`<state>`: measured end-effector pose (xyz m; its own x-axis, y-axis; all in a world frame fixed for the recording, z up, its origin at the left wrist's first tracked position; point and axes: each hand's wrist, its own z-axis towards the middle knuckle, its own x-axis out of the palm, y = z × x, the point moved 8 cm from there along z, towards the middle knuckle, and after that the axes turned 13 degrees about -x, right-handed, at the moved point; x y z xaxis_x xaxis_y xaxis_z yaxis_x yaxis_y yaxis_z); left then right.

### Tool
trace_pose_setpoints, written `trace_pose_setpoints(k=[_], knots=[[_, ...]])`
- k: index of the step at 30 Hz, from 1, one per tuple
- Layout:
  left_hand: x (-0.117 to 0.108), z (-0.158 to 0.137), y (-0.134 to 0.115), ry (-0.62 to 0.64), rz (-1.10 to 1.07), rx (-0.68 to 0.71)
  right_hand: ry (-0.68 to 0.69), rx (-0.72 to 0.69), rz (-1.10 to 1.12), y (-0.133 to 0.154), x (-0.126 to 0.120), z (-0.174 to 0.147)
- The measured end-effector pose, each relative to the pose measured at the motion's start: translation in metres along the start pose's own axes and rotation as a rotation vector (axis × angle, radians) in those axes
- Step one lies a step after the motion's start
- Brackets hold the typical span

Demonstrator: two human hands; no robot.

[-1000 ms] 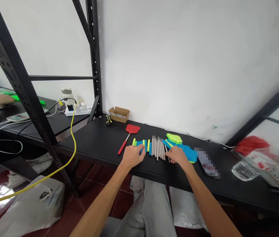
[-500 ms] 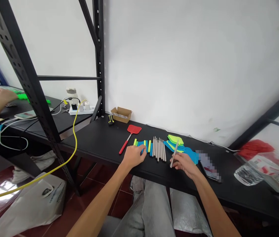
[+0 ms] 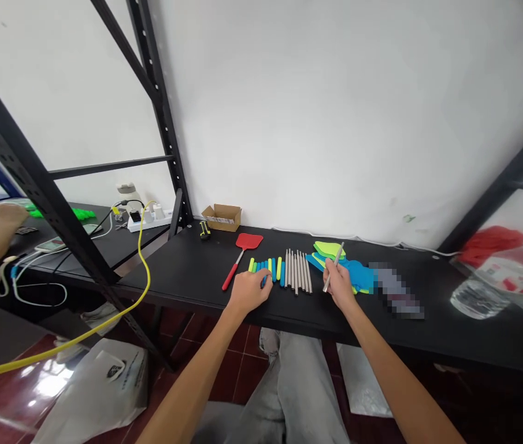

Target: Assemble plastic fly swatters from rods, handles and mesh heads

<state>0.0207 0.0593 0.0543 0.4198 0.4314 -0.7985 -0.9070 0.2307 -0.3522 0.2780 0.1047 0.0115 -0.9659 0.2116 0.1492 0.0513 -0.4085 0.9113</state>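
My left hand (image 3: 248,290) is closed at the near end of a row of blue and yellow-green handle tubes (image 3: 279,269). A blue handle tube (image 3: 264,280) shows between its thumb and fingers. In my right hand (image 3: 340,282) a thin metal rod (image 3: 334,266) is gripped, slanting up to the right. Between the hands lie several similar metal rods (image 3: 296,271) side by side. Blue and yellow-green fly swatter heads (image 3: 358,275) are piled just beyond my right hand. A whole fly swatter (image 3: 249,241) with a red head and red handle lies left of the tubes.
An open cardboard box (image 3: 222,217) and a tape measure (image 3: 205,230) stand at the back left. To the right are a pixelated patch (image 3: 395,290) and clear plastic packaging (image 3: 478,299). A yellow cable (image 3: 145,271) hangs by the rack post. Another person's hand (image 3: 7,217) is far left.
My right hand has moved slightly up with the metal rod, closer to the swatter heads, and its fingers wrap it more. My left hand stays by the tubes. The camera view has tilted.
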Motion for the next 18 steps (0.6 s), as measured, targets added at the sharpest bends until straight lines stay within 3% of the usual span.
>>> trace_pose_setpoints(k=[11,18], knots=[[0.001,0.002,0.001,0.023,0.031,-0.034,-0.029,-0.032,0.055,0.000,-0.004,0.002],[-0.018,0.007,0.018,-0.208,0.047,-0.253,-0.041,-0.016,0.068,0.000,-0.002,0.002]])
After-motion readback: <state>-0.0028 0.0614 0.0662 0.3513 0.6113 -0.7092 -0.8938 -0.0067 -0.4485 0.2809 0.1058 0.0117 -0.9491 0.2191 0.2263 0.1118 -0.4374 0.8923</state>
